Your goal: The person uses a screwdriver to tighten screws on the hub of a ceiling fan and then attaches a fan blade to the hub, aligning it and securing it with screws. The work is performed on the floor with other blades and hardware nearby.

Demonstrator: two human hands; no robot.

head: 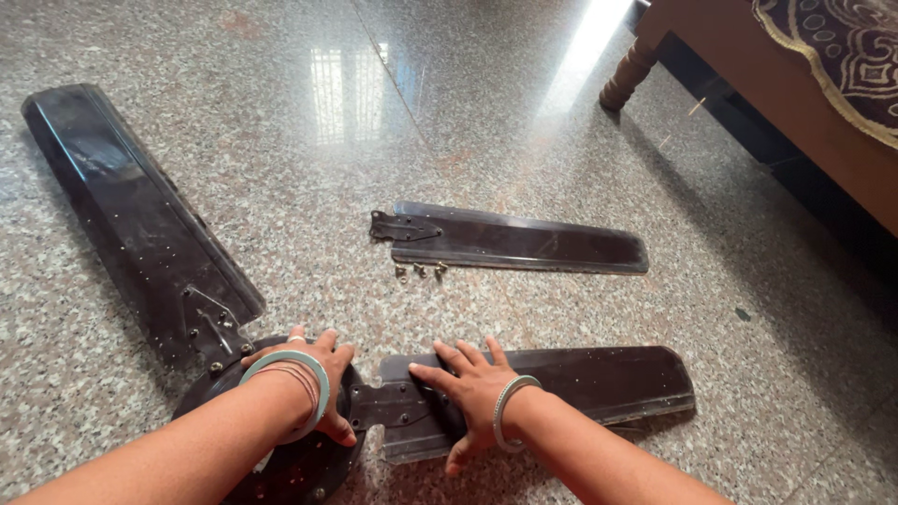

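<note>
A dark brown ceiling fan lies on the granite floor. My left hand (pixel 313 374) rests flat on its round motor hub (pixel 281 468), fingers spread, a pale bangle on the wrist. My right hand (pixel 468 388) presses flat on the near blade (pixel 599 379) close to its metal bracket (pixel 388 407). A second blade (pixel 131 215) runs from the hub toward the far left. A third, detached blade (pixel 514 238) lies apart further out, with its bracket (pixel 402 227) at its left end. Small loose screws (pixel 418 272) sit beside it.
A wooden bed frame (pixel 748 65) with a turned leg (pixel 625 79) stands at the upper right, covered by a dark patterned cloth (pixel 842 47). The glossy speckled floor (pixel 374 112) reflects window light.
</note>
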